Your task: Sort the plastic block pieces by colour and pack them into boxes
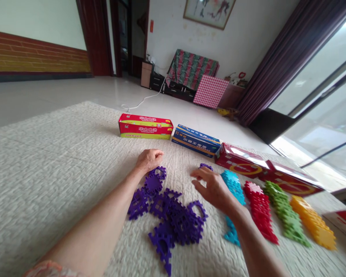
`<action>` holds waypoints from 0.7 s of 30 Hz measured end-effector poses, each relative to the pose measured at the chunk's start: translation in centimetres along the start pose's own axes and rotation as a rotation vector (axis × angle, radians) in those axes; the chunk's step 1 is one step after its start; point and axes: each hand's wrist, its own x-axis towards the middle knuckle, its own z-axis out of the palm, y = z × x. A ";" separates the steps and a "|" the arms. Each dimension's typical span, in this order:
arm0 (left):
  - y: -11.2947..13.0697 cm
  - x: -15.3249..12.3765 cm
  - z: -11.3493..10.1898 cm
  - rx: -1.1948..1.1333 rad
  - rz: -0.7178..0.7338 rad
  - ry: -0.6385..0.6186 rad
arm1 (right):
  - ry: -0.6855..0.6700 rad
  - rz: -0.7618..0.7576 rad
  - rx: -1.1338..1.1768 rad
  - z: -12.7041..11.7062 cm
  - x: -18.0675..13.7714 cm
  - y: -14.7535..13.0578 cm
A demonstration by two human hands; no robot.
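Purple interlocking tiles [173, 215] lie heaped on the rug [46, 173]. The left hand [148, 159] is curled at their edge, grip unclear; the right hand [215, 188] is half-open and empty. Red-yellow box [145, 127], blue box [194, 139] and red box [242, 159] are all closed.

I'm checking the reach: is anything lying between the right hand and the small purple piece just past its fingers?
Nothing visible does. The right hand has its fingertips right at the small purple piece. The cyan row lies to one side, the purple pile to the other.

red box [145, 127], blue box [196, 140], covered sofa [192, 69]
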 end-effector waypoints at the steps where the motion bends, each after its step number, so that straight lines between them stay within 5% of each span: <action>1: 0.0 0.0 0.0 0.002 -0.005 -0.002 | -0.067 -0.031 0.045 0.5 -0.2 -0.8; 7: 0.2 -0.2 -0.1 -0.017 0.009 0.020 | -0.257 -0.180 0.161 2.5 -0.7 -3.1; 13: -0.2 0.1 0.0 -0.123 -0.014 0.038 | -0.177 -0.213 0.239 4.2 0.7 -5.1; 21: -0.6 0.6 -0.1 -0.204 -0.067 0.062 | -0.091 -0.019 0.034 7.2 3.5 -7.4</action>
